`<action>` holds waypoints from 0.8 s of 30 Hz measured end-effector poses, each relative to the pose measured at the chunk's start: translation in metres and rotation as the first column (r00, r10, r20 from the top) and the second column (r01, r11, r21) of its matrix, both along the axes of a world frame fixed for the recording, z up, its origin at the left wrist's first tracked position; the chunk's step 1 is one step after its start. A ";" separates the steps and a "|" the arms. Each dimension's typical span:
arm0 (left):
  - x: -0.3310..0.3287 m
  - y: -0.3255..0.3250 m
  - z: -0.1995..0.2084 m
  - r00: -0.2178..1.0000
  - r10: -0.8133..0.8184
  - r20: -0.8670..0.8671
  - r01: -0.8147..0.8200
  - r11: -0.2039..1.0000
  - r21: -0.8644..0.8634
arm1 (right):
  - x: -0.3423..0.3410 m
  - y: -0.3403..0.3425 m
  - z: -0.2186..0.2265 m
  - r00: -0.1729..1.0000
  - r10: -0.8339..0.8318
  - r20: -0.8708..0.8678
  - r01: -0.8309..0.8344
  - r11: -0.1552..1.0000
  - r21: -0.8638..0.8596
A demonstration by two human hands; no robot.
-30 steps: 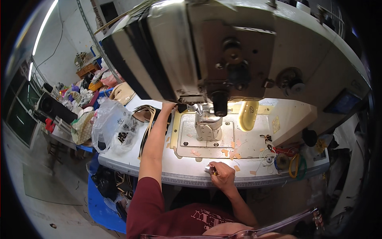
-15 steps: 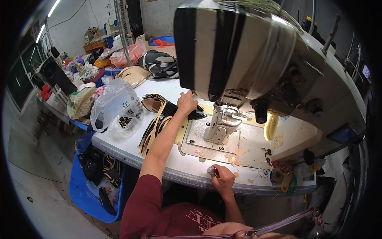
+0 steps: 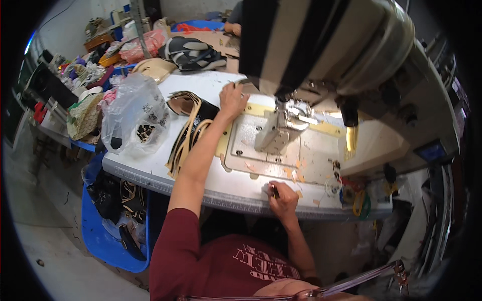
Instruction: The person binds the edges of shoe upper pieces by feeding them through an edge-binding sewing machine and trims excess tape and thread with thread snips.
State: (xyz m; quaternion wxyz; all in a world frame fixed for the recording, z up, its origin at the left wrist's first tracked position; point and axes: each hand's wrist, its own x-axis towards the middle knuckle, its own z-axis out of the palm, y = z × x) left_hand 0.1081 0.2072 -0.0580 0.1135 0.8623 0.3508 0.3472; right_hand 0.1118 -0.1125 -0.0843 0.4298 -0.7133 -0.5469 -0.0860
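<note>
My left hand (image 3: 233,102) reaches across the white sewing machine table (image 3: 201,80), left of the metal post and presser foot (image 3: 283,123). Its fingers are bent, their tips beside a dark curved piece (image 3: 248,86) partly behind the machine head; what they grip is hidden. Under and left of my left forearm lies a bundle of black and tan strap pieces (image 3: 187,131), layered with pale edges. My right hand (image 3: 284,201) rests at the table's front edge, closed around a small dark tool with a bit of yellow (image 3: 274,191), mostly covered by the fingers.
The striped machine head (image 3: 306,45) overhangs the right side. Left of the straps stands a clear plastic bag (image 3: 135,113); a blue tub (image 3: 95,236) is below. Tan scraps (image 3: 296,174) and thread spools (image 3: 347,194) lie right. Another person's hand (image 3: 232,28) shows far back.
My left hand has moved off the shiny black piece toward the table's far side; that piece no longer shows right of the hand. My right hand keeps its hold. The whole view has shifted.
</note>
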 end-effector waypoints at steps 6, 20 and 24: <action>-0.057 -0.068 0.011 0.971 -0.213 -0.109 0.221 0.973 0.069 | 0.010 0.007 0.008 0.996 -0.074 0.051 0.072 0.997 0.031; -0.108 -0.224 -0.029 0.780 -0.563 -0.274 0.539 0.826 -0.162 | 0.020 -0.024 0.025 0.984 -0.167 0.069 0.180 0.921 -0.345; -0.093 -0.228 -0.022 0.857 -0.480 -0.186 0.476 0.877 -0.065 | 0.035 -0.033 0.027 0.950 -0.297 0.093 0.311 0.914 -0.260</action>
